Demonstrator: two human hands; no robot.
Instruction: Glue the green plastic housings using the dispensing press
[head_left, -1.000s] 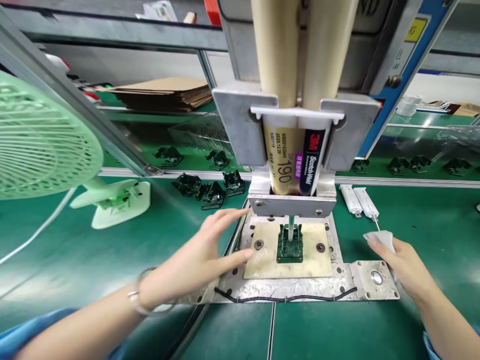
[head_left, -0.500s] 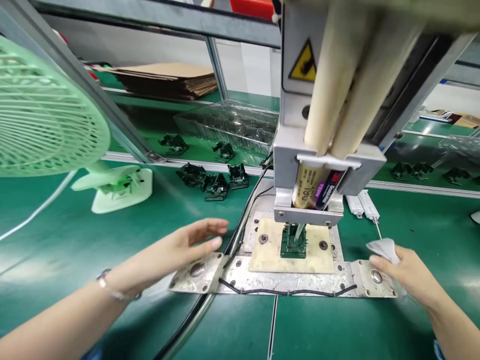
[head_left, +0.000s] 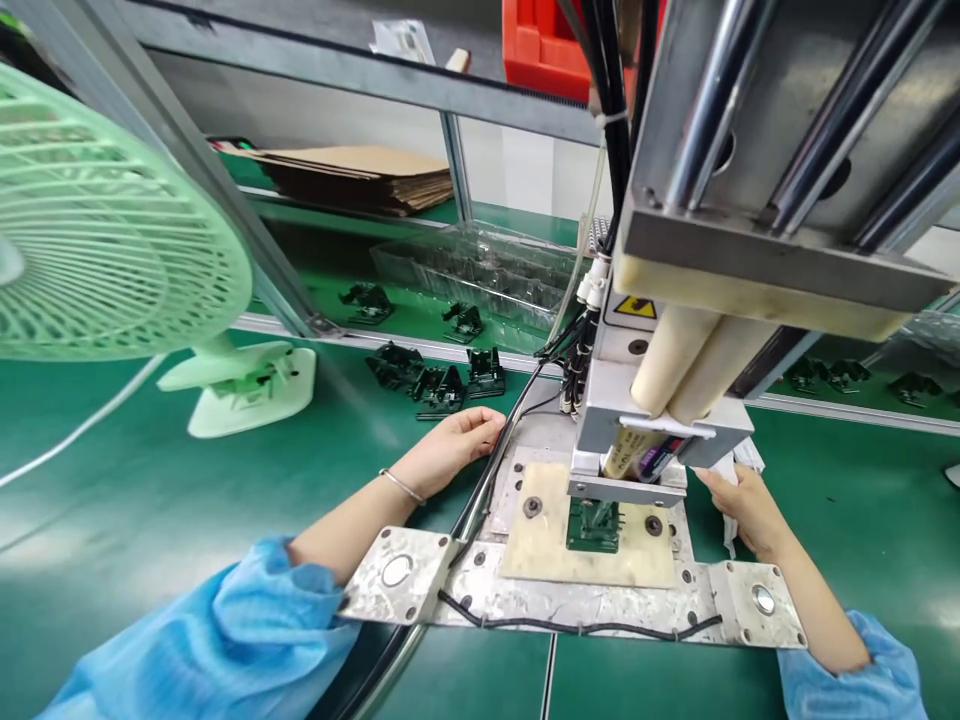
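Observation:
A two-cartridge dispensing machine (head_left: 660, 450) stands in front of me. Its labelled cartridges sit above a green-black plastic part (head_left: 594, 535) in a cream fixture plate (head_left: 517, 560). Left of the machine, my left hand (head_left: 457, 445) has its thumb and fingers drawn together at the black cables (head_left: 487, 475); whether anything is between the fingertips is hidden. On the other side, my right hand (head_left: 750, 510) grips a white wipe (head_left: 729, 535), partly hidden behind the fingers. Close behind it lie white packets (head_left: 748, 453).
Several green-black parts (head_left: 439, 388) lie behind my left hand. A green fan (head_left: 251, 385) stands at the left. Clear plastic trays (head_left: 480, 265) and stacked cardboard (head_left: 360, 180) are behind the frame. Two metal buttons (head_left: 397, 570) flank the machine base.
Both hands have moved forward along the sides of the machine. My left fingers have drawn together. The press block above the cartridges has come into view and the camera view has shifted.

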